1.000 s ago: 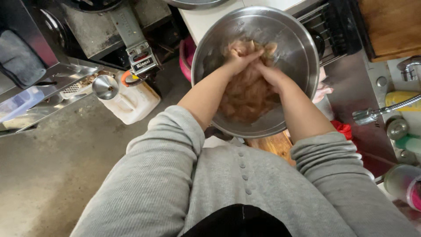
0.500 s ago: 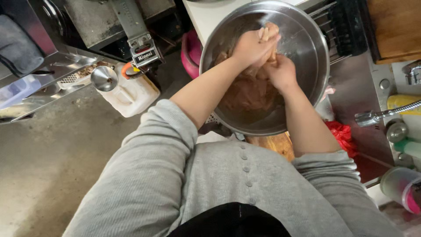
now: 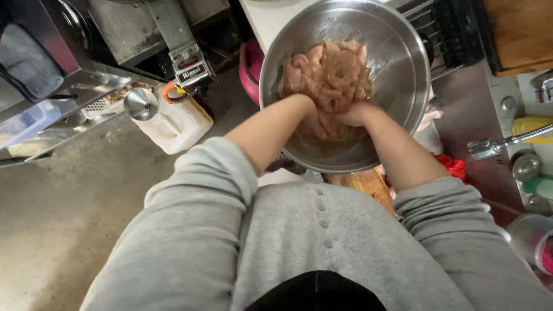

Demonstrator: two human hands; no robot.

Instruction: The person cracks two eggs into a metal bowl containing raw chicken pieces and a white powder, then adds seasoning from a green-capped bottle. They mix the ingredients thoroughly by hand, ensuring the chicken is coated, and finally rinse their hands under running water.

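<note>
Both of your hands are down inside the steel bowl [image 3: 397,63], which fills the upper middle of the frame. Your left hand [image 3: 302,106] is pushed into the pile of raw pale-pink meat strips [image 3: 334,72] at the left of the heap. Its fingers are buried under the meat, so you cannot tell whether they are spread or curled. Your right hand [image 3: 354,115] meets the pile just to the right of it, near the bowl's lower middle. Its fingers are hidden under the strips too, and their state cannot be made out. The two hands lie close together, almost touching, with the meat heaped above them toward the far side of the bowl. A little brownish liquid shows along the bowl's inner wall on the right.

Your grey sleeves [image 3: 207,190] are pushed up to the elbows, so both forearms are bare.

To the left of the bowl, a white plastic jug [image 3: 173,124] with an orange ring at its neck stands on the concrete floor [image 3: 63,196], and a small metal funnel [image 3: 140,103] is just beside it. A pink tub [image 3: 249,69] peeks out behind the bowl's left edge. At the right edge of the frame a metal tap [image 3: 507,143] reaches over the steel counter [image 3: 466,109], with a red cloth [image 3: 452,167] below it.
</note>
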